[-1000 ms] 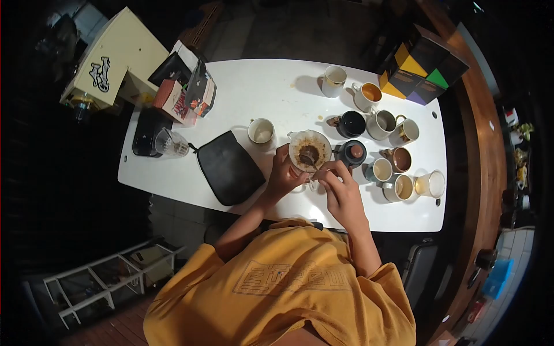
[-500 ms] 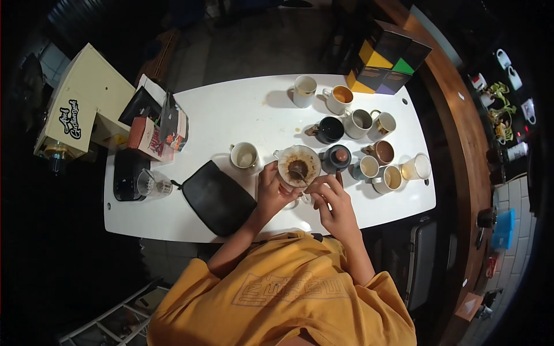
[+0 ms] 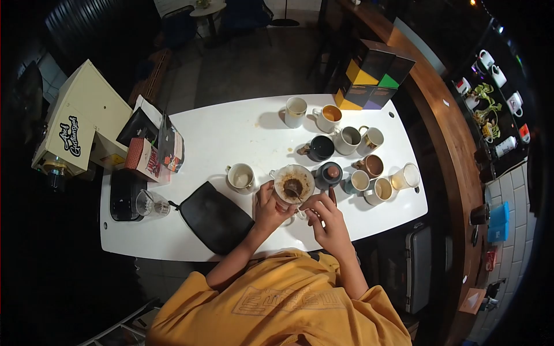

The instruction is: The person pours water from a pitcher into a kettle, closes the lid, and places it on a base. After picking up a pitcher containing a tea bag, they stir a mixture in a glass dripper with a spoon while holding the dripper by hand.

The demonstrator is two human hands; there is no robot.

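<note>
My left hand point(image 3: 271, 212) is closed around the side of a coffee dripper point(image 3: 279, 174), seen from above near the table's front. A pale paper filter lines it, with wet brown coffee grounds point(image 3: 293, 187) at the bottom and streaks up the sides. Pinched in my right hand point(image 3: 329, 219) is a thin metal spoon point(image 3: 296, 194), its bowl end down in the grounds. Part of a clear handle shows below the dripper; what it belongs to is mostly hidden. A white mug point(image 3: 240, 177) stands left of the dripper, and a dark vessel with a brown knob point(image 3: 330, 173) to its right.
Several mugs, including a black mug point(image 3: 320, 149), and a glass point(image 3: 405, 176) crowd the table's right side. A black pouch point(image 3: 212, 219) lies front left. Further left are a clear plastic cup point(image 3: 152, 203), coffee packs point(image 3: 144, 158) and a cream-coloured machine point(image 3: 81, 115).
The view has tilted up, so the table sits lower in the picture and more floor shows behind. Both hands keep hold of the dripper and spoon, with little movement.
</note>
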